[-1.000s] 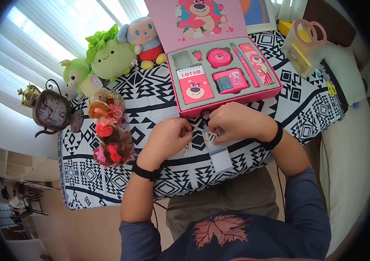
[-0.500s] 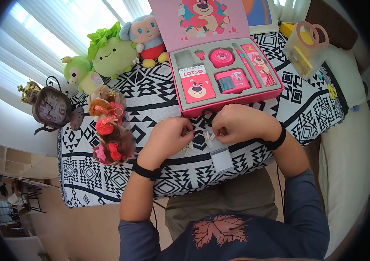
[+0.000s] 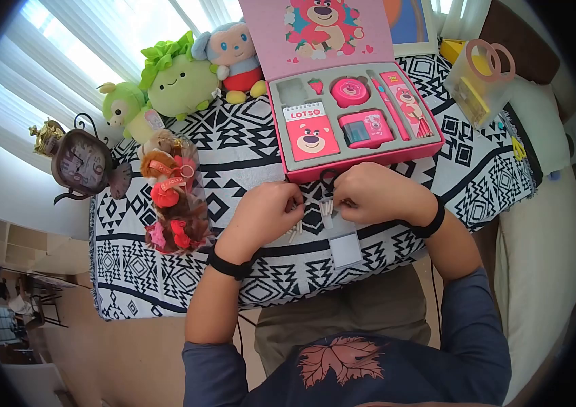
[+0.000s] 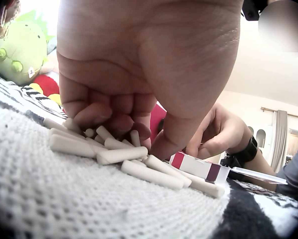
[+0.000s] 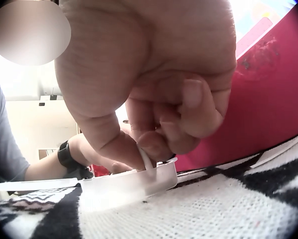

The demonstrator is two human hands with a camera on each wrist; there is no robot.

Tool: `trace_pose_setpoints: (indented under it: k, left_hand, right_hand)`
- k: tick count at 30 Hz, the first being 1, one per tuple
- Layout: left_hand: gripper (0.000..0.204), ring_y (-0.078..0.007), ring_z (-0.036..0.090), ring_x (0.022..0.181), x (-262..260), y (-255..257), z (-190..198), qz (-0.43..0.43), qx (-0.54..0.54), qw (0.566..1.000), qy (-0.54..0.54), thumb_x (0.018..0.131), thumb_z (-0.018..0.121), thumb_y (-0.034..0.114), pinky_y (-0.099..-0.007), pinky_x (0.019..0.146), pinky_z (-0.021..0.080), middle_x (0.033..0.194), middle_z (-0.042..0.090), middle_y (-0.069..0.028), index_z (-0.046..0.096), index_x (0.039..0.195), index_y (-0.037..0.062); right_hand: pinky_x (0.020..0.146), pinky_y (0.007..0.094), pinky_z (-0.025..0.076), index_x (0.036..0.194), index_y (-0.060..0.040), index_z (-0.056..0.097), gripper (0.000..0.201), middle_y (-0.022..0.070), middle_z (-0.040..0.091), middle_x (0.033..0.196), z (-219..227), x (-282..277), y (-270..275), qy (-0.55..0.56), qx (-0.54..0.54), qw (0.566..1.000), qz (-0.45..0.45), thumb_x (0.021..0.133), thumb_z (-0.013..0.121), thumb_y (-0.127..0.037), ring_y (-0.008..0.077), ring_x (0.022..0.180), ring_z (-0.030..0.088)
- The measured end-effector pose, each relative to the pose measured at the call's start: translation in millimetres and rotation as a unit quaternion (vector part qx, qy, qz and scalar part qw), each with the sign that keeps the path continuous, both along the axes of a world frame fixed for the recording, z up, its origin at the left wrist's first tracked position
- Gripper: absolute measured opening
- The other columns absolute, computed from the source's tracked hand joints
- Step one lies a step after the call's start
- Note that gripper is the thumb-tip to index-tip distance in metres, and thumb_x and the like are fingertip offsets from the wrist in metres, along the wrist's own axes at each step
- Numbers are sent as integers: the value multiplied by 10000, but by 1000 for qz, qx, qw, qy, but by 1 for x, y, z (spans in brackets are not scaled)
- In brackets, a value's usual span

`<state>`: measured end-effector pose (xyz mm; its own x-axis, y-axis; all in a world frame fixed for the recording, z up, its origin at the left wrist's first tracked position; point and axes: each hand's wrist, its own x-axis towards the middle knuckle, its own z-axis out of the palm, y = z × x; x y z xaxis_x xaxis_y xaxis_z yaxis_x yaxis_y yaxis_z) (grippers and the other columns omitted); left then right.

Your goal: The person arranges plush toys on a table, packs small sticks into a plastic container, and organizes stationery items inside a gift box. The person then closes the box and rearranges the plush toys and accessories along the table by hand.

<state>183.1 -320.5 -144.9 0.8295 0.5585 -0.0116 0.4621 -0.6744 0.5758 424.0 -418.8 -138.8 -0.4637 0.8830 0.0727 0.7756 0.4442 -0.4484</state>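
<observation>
My left hand (image 3: 261, 214) bends down over a loose pile of small white sticks (image 4: 121, 155) on the patterned cloth. Its curled fingertips are right at the pile; I cannot tell whether they grip a stick. To the right lies a small clear plastic case (image 5: 104, 191), its flat lid (image 3: 346, 251) folded out towards the body. Several white sticks (image 3: 327, 207) stand or lie in the case. With thumb and forefinger, my right hand (image 3: 386, 193) pinches one white stick (image 5: 145, 158) at the case's rim. The remaining right fingers are curled.
Behind the hands stands an open pink gift box (image 3: 362, 166) with a notepad and stationery. Left are a bagged doll bundle (image 3: 172, 197), a clock (image 3: 81, 166) and plush toys (image 3: 183, 85). A clear bag (image 3: 478, 88) stands at the back right.
The right hand has stayed beside the case, its fingertips shifting slightly among the sticks. The left hand remains at the pile. The whole view has drifted slightly.
</observation>
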Motion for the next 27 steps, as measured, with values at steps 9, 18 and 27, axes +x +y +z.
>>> trace_pose_setpoints:
  k: [9, 18, 27]
  left_hand:
    - [207, -345, 719, 756, -1, 0, -2, -3, 19, 1000, 4, 840, 778, 220, -440, 697, 565, 783, 720, -154, 741, 900, 25]
    - [507, -275, 660, 666, 0, -1, -2, -25, 45, 999, -9, 769, 911, 489, -389, 622, 504, 697, 644, -106, 744, 945, 44]
    - [273, -299, 663, 672, -1, 1, -5, -23, 42, 999, -16, 861, 826, 274, -407, 623, 498, 727, 668, -124, 739, 962, 36]
  right_hand:
    - [694, 437, 556, 843, 3, 729, 90, 130, 688, 770, 4, -2, 1, 55, -42, 997, -29, 789, 726, -69, 325, 739, 698]
    - [708, 417, 553, 888, -28, 776, 101, 110, 691, 798, 3, 0, 2, 61, -28, 997, 39, 803, 789, -81, 311, 765, 696]
    - [704, 409, 553, 879, -49, 769, 84, 76, 673, 804, 1, 2, 2, 32, -17, 999, 18, 807, 780, -90, 289, 768, 694]
